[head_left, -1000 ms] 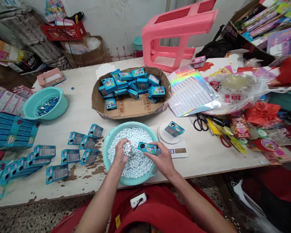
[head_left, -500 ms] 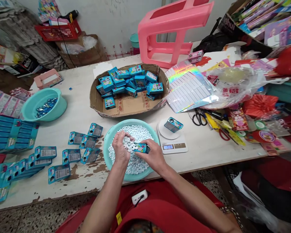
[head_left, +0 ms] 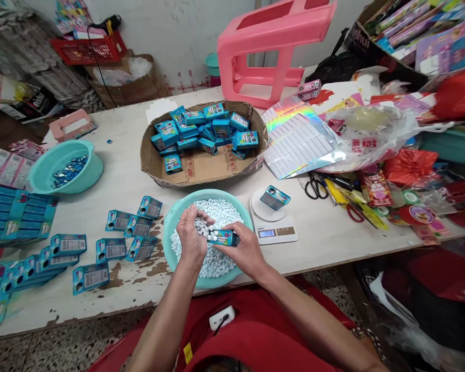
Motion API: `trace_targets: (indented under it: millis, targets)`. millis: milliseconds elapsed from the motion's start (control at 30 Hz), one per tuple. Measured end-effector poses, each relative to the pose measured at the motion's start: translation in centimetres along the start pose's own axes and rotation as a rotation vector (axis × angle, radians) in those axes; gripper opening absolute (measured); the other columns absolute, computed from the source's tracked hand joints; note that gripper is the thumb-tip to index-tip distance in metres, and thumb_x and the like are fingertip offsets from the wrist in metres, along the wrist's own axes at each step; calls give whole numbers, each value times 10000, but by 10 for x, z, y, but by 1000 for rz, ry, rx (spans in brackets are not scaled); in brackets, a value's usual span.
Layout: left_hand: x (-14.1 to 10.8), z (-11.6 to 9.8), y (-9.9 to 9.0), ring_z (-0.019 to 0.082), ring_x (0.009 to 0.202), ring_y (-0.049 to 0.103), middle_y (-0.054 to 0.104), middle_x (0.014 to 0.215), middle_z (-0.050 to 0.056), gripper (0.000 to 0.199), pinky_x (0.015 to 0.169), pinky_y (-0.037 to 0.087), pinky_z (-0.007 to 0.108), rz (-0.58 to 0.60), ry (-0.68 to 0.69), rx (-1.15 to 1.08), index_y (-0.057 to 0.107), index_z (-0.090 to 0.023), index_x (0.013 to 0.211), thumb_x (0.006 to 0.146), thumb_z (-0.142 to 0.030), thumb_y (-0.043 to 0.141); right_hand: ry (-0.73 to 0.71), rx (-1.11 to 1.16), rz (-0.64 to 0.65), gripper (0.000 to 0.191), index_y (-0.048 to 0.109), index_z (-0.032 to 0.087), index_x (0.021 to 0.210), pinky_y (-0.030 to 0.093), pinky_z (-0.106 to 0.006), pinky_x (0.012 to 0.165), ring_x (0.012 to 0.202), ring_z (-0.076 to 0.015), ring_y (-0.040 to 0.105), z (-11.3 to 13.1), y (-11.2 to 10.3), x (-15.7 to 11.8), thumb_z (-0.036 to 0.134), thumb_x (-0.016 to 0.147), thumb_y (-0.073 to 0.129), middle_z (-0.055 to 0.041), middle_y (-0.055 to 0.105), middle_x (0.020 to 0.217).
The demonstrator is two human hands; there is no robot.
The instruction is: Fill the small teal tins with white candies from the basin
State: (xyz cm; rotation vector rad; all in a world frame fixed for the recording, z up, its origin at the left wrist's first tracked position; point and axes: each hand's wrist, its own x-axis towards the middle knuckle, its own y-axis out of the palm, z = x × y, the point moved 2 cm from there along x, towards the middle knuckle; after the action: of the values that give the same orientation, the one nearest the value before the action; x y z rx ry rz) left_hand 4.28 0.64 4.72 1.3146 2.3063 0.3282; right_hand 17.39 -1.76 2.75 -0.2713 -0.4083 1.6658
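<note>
My left hand [head_left: 191,236] is cupped around a small heap of white candies [head_left: 203,227], above a turquoise basin [head_left: 169,206] full of the same pieces. Between the thumb and fingers of my right hand [head_left: 248,248] is a small blue candy box [head_left: 225,237], lying sideways. Its left end meets the candies at my left palm. Just right of the basin, another blue box [head_left: 275,198] rests tilted on a white digital scale [head_left: 263,214] with a lit display. Several blue boxes [head_left: 111,249] stand on the table left of the basin.
Behind the basin sits a cut-down cardboard box [head_left: 201,178] holding blue candy boxes. A turquoise bowl [head_left: 95,173] with shiny blue pieces is at left. Scissors [head_left: 315,187], holographic sheets [head_left: 298,139] and plastic bags crowd the right. A pink stool [head_left: 251,46] lies at the back.
The candy box in my right hand has turned slightly, showing more of its label. My left fingers have shifted a little around the candies. The whole view has moved slightly.
</note>
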Motion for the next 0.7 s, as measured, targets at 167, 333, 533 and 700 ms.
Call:
trace_targets:
  millis: [167, 333, 533, 700]
  targets:
    - [-3, -1, 1, 99, 513, 513, 462, 581, -32, 274, 557, 477, 259, -20, -5, -5, 482, -161, 651, 750, -371, 628, 13, 13, -10, 336, 622, 227, 908, 471, -327, 763, 849, -212, 609, 2, 1, 0, 319, 626, 780, -15, 654, 880]
    - [-4, -4, 2, 98, 518, 515, 483, 592, -27, 281, 545, 467, 250, -11, 7, 8, 488, -158, 641, 756, -373, 626, 11, 30, -6, 326, 619, 224, 893, 469, -323, 768, 854, -210, 607, 6, 0, 0, 297, 621, 783, -14, 649, 885]
    - [-5, -3, 2, 101, 529, 531, 495, 584, -28, 274, 567, 477, 249, -21, 18, 49, 500, -162, 671, 759, -392, 621, 23, 42, 6, 322, 616, 227, 910, 470, -329, 773, 865, -211, 604, 5, 1, 0, 285, 633, 770, -14, 646, 890]
    - [-6, -8, 5, 100, 539, 533, 498, 593, -28, 266, 571, 475, 243, -34, 52, 68, 507, -164, 679, 771, -392, 610, 16, 63, -8, 309, 620, 226, 903, 474, -331, 768, 855, -209, 603, 9, 0, 2, 283, 635, 761, -18, 644, 883]
